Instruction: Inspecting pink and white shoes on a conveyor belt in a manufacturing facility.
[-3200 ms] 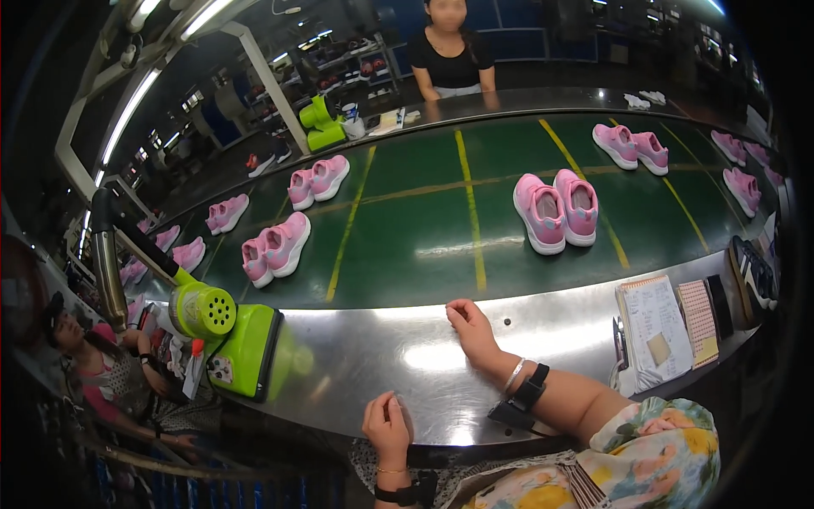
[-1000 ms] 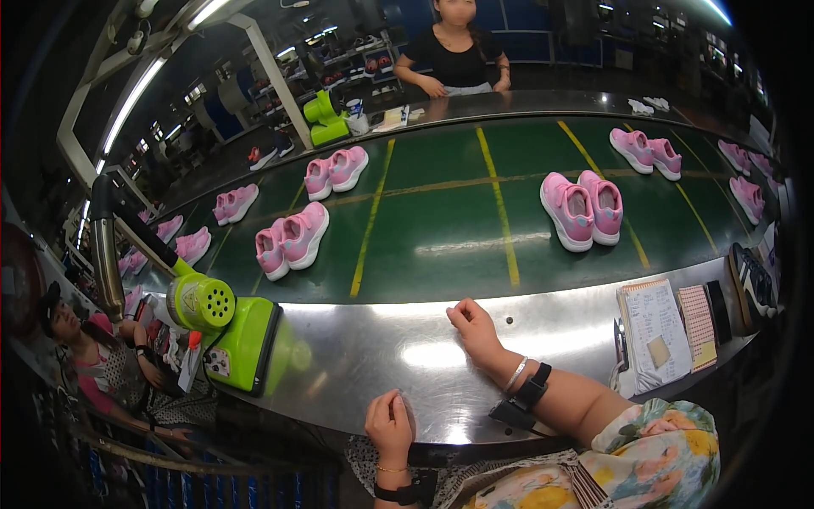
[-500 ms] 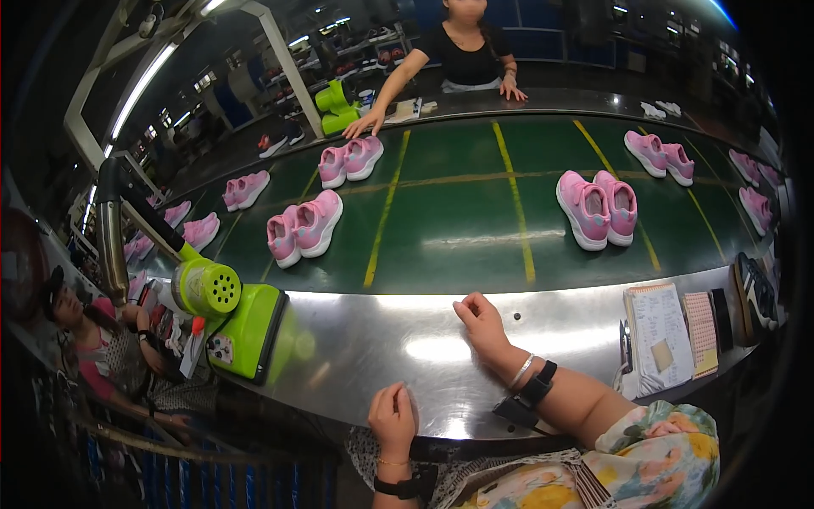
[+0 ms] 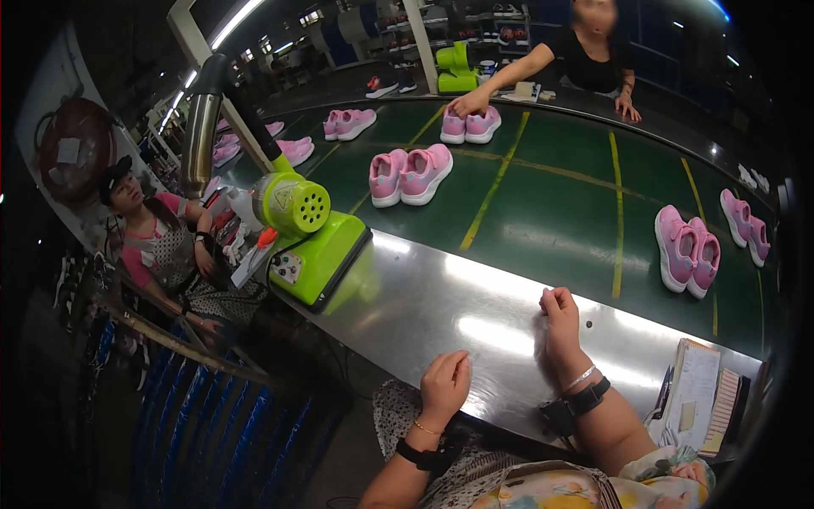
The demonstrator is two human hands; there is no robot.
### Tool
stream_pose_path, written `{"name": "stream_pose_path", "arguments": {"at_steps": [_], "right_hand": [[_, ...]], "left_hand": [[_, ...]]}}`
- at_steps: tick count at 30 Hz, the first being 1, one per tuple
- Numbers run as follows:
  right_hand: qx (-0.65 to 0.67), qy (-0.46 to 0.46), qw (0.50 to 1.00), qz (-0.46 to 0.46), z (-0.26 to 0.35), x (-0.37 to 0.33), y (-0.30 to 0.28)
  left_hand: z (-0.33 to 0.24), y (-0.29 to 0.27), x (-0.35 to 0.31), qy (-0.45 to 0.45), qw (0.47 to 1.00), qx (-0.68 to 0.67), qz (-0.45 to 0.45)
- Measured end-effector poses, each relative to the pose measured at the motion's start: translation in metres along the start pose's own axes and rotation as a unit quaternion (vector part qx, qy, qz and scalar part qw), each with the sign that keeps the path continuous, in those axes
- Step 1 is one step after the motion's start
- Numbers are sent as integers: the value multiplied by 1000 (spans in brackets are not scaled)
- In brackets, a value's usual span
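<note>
My left hand [image 4: 445,386] hovers at the front edge of the steel table, its fingers curled in and no object showing in them. Farther forward and to the right, my right hand [image 4: 560,324] is held over the tabletop with bent, closed fingers, likewise with nothing visible inside. Neither touches a shoe. Beyond the table, pairs of pink sneakers with white soles stand on a green conveyor belt [image 4: 560,216]. The nearest are a pair of sneakers [image 4: 411,176] to the left and another pair of sneakers [image 4: 688,252] to the right.
A lime-green machine [image 4: 318,254] with a metal pipe stands at the table's left end. Notebooks [image 4: 697,394] lie at the right. Across the belt, a person's hand [image 4: 469,103] rests on a sneaker pair [image 4: 469,127]. Another person [image 4: 161,237] sits at the left.
The whole view has swung left, so the table, belt and shoes appear farther right and tilted. Both my hands remain curled over the table. The person across still reaches to the same pair.
</note>
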State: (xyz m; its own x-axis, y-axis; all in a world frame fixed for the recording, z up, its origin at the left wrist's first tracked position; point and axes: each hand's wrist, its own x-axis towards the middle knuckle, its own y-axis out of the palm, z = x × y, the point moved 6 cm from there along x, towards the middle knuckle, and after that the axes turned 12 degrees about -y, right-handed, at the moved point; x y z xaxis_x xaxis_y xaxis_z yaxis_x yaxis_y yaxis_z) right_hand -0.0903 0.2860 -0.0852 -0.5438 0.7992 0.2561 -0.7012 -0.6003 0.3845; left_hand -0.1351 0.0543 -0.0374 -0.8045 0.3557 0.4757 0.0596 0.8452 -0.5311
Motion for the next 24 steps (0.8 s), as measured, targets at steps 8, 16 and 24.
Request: {"name": "stream_pose_path", "arguments": {"at_steps": [8,16,24], "right_hand": [[-13,-6,1000,14,2,1,4],[-31,-6,999,19,4,-2,2],[-25,-3,1000,17,5,1,3]], "left_hand": [[0,-2,0,2,1000,4,-1],[0,0,-2,-18,1000,-8,24],[-1,2,2,-8,1000,1,19]]}}
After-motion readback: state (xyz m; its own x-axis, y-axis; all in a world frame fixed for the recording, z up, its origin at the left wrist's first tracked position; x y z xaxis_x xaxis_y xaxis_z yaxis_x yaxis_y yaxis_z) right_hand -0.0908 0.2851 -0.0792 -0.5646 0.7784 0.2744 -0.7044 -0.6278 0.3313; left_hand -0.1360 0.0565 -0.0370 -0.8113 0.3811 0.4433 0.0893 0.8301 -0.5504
